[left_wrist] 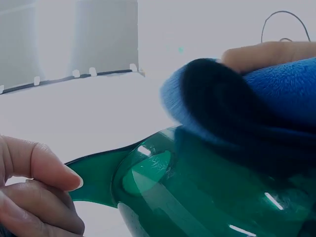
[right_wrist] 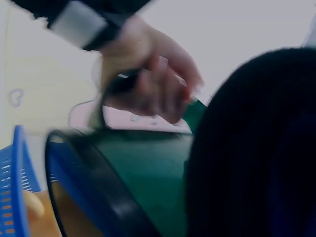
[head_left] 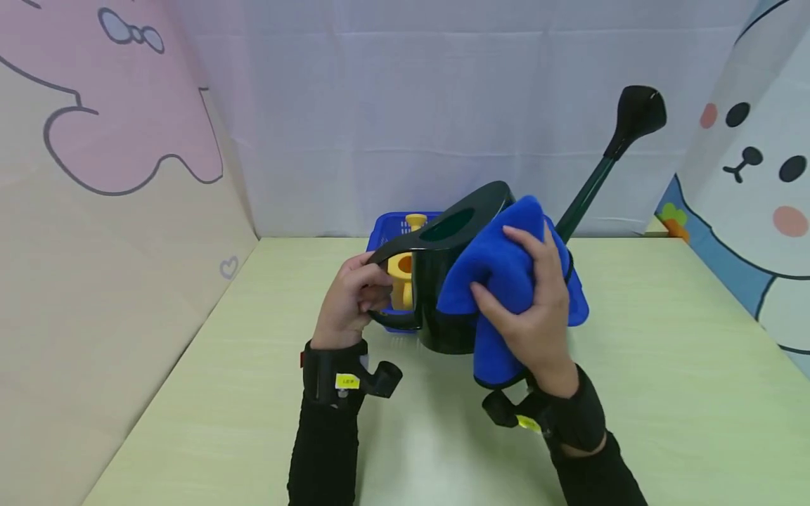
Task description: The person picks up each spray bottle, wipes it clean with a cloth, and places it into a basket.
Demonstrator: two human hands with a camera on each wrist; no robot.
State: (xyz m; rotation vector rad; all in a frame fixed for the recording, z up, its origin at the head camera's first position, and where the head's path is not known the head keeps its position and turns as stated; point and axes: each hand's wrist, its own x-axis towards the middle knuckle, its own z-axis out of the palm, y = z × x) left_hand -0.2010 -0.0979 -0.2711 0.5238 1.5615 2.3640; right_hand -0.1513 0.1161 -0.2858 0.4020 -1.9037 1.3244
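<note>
A dark green watering can point(head_left: 443, 274) with a long spout and a black sprinkler head point(head_left: 640, 112) is held up above the table, slightly tilted. My left hand point(head_left: 354, 295) grips its looped handle at the left side; in the left wrist view the fingers curl by the green handle point(left_wrist: 98, 173). Against the can's right side my right hand point(head_left: 538, 302) holds a bunched blue cloth point(head_left: 506, 281), thumb and fingers curled into it. The cloth covers part of the can's body and the base of the spout. In the right wrist view the dark cloth point(right_wrist: 261, 148) blocks much of the right side.
Behind the can a blue plastic basket point(head_left: 382, 232) stands at the back of the light table point(head_left: 253, 393). A yellow toy-like item point(head_left: 400, 270) shows inside it, partly hidden. A white cloth backdrop point(head_left: 380, 126) hangs behind, with printed panels on both sides.
</note>
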